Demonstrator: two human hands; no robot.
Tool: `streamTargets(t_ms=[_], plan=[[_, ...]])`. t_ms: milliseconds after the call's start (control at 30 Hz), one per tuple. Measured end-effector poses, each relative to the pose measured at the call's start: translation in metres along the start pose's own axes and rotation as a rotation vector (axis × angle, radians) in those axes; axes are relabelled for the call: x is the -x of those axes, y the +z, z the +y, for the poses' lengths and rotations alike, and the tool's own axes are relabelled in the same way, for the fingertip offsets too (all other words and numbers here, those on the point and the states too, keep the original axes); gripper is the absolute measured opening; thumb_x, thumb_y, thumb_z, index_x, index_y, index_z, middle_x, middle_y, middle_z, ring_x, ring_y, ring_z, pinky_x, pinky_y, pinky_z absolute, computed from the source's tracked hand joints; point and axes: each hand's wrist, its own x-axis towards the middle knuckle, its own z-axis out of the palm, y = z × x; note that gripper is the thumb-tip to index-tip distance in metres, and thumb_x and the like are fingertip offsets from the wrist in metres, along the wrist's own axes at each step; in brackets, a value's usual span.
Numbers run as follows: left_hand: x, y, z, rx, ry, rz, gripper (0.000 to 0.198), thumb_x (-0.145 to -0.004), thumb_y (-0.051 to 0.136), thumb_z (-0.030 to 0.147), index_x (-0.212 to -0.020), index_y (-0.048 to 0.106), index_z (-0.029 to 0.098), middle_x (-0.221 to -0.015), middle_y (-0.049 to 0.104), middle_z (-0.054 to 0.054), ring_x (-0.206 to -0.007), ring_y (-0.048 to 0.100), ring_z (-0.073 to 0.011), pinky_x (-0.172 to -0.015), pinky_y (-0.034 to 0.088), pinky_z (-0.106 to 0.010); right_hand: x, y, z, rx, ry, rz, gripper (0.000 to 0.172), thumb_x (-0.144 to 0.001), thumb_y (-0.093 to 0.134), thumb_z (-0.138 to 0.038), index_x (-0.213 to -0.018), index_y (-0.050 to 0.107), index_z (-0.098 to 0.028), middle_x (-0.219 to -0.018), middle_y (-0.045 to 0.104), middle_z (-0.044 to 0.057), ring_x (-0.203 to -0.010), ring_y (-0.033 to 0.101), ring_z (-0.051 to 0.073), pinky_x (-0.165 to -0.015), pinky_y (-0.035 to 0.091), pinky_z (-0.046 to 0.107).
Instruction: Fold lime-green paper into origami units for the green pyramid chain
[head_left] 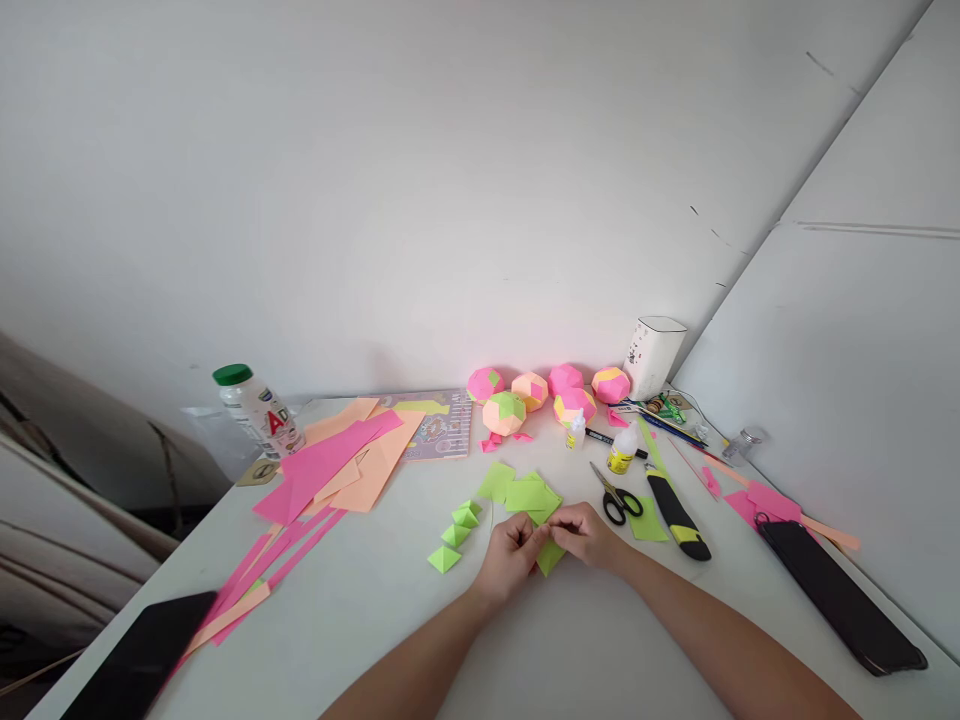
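My left hand [508,556] and my right hand [586,534] meet over the white table [420,630], both pinched on one small green paper square [550,556] that lies between them. Just beyond my fingers sits a loose pile of green paper squares [525,490]. To the left of my left hand three folded green paper pieces [456,535] lie in a row on the table.
Several pink, orange and green paper balls [536,394] line the wall. Scissors [616,498], glue bottles [621,450], a black and yellow cutter [677,518] and a black case [840,594] lie right. Pink and orange sheets [341,462], a green-capped bottle [259,410] and a dark tablet [142,660] lie left.
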Motion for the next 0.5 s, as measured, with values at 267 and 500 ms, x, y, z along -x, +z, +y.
streamTargets(t_ms=[267, 500], plan=[[0.0012, 0.0001, 0.0024, 0.010, -0.023, 0.033, 0.049, -0.072, 0.056, 0.055, -0.054, 0.025, 0.021, -0.040, 0.029, 0.010, -0.035, 0.032, -0.0058, -0.037, 0.021, -0.019, 0.0001, -0.0006, -0.0041, 0.010, 0.019, 0.007, 0.026, -0.079, 0.050, -0.030, -0.059, 0.054, -0.014, -0.051, 0.032, -0.004, -0.048, 0.027, 0.008, -0.044, 0.021, 0.021], [-0.0009, -0.0005, 0.0074, -0.039, 0.030, 0.070, 0.033, -0.072, 0.058, 0.048, -0.074, 0.046, 0.018, -0.057, 0.040, 0.007, -0.047, 0.035, -0.0070, -0.046, 0.028, -0.020, -0.0005, -0.0007, -0.0033, -0.001, 0.005, 0.007, 0.024, -0.078, 0.049, -0.025, -0.056, 0.049, -0.015, -0.050, 0.028, -0.006, -0.048, 0.025, 0.008, -0.044, 0.018, 0.021]])
